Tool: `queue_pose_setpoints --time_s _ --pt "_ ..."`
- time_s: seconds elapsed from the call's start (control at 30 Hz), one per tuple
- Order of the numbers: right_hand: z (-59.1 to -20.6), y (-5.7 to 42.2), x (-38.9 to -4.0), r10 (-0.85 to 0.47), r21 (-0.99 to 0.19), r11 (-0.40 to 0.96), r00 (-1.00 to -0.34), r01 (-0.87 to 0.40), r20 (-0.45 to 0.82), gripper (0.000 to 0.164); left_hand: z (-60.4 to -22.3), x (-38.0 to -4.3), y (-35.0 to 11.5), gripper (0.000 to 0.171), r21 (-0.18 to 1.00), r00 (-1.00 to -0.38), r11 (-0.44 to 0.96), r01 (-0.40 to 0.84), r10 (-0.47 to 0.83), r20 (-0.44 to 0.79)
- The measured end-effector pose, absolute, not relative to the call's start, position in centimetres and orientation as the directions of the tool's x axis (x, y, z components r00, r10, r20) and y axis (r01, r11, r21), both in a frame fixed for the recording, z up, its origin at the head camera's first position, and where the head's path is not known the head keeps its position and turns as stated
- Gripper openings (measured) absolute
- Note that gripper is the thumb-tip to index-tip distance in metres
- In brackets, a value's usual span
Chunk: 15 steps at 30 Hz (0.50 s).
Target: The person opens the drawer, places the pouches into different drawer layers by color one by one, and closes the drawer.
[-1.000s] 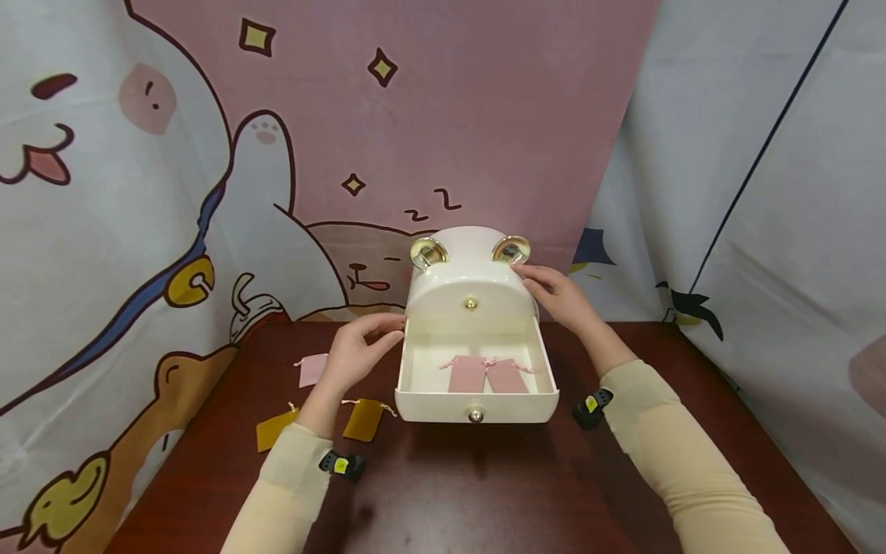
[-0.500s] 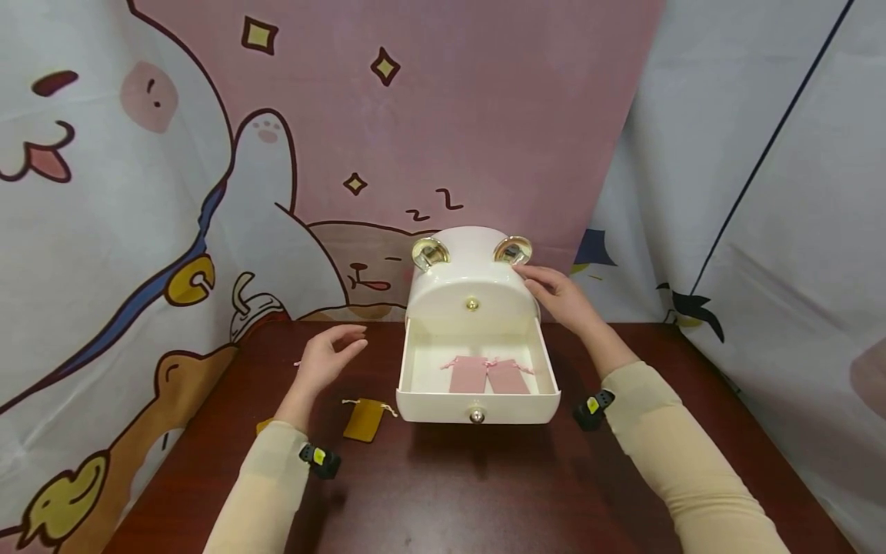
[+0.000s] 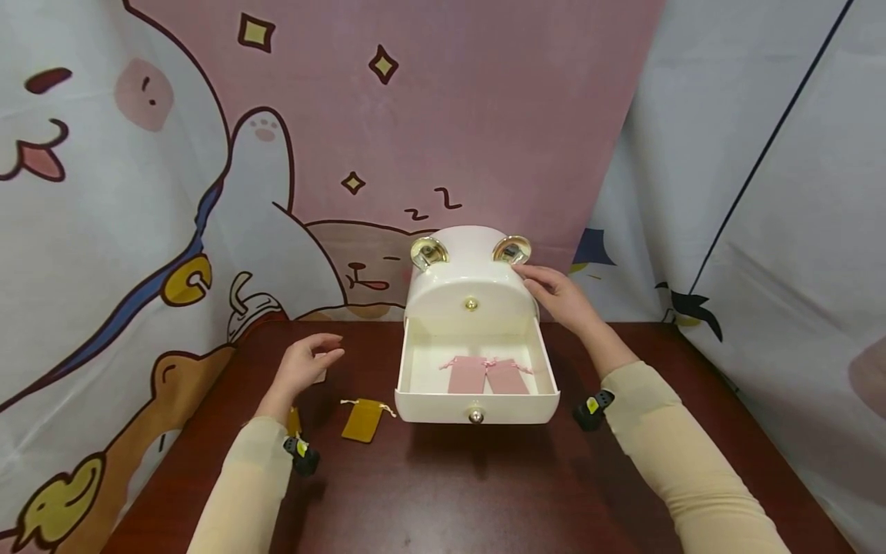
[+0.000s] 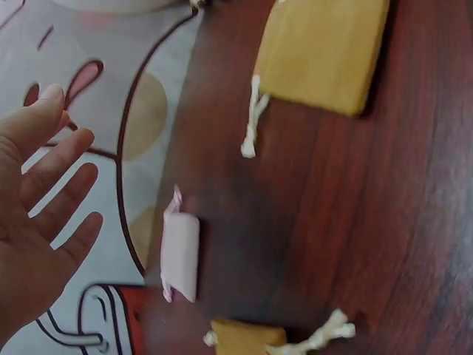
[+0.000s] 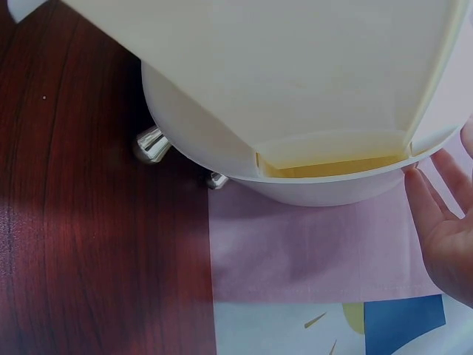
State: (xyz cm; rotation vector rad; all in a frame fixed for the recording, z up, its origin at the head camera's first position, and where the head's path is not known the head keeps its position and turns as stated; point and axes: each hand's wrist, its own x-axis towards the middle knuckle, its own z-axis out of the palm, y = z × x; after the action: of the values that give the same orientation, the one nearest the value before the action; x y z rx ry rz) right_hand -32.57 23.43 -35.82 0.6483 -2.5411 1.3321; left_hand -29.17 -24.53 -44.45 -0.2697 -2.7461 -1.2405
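A cream storage box (image 3: 471, 250) with two gold-rimmed ears stands with its lower drawer (image 3: 436, 408) pulled out. Two pink drawstring pouches, a left one (image 3: 467, 375) and a right one (image 3: 507, 377), lie in it. My right hand (image 3: 557, 296) rests its fingertips on the box just below the right ear. My left hand (image 3: 301, 369) hovers left of the box, fingers loosely extended and holding nothing. Beneath it is a pale pink pouch (image 4: 181, 257), mostly hidden in the head view. Two mustard pouches lie nearby, one (image 3: 363, 421) in plain sight, the other (image 3: 294, 423) partly behind my wrist.
Everything stands on a dark reddish-brown table (image 3: 450, 492). A cartoon-printed cloth (image 3: 484, 115) hangs close behind the box and along the sides. Silver feet (image 5: 153, 146) hold the box above the tabletop, and a round knob (image 3: 475, 415) sticks out from the drawer front.
My left hand has left the box's left side and moved left, over the pale pink pouch. The right hand, the box and the drawer stay as they were.
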Motion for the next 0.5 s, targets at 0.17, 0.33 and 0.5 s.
queue_pose_setpoints --time_s 0.17,0.33,0.5 --pt "-34.0 22.5 -30.6 -0.296 -0.732 0.494 -0.882 -0.469 0.365 0.038 -45.7 -29.8 -26.1 0.042 0.742 -0.989 0.654 0.149 0.079 0.128" --pt "-33.1 22.2 -29.6 -0.295 -0.735 0.497 -0.886 -0.461 0.357 0.038 -46.7 -30.2 -27.4 0.043 0.741 -0.992 0.66 0.123 0.06 0.111" --pt "-33.2 22.2 -29.6 -0.294 -0.737 0.493 -0.886 -0.462 0.359 0.038 -47.2 -30.4 -28.2 0.042 0.708 -0.989 0.691 0.143 0.07 0.132"
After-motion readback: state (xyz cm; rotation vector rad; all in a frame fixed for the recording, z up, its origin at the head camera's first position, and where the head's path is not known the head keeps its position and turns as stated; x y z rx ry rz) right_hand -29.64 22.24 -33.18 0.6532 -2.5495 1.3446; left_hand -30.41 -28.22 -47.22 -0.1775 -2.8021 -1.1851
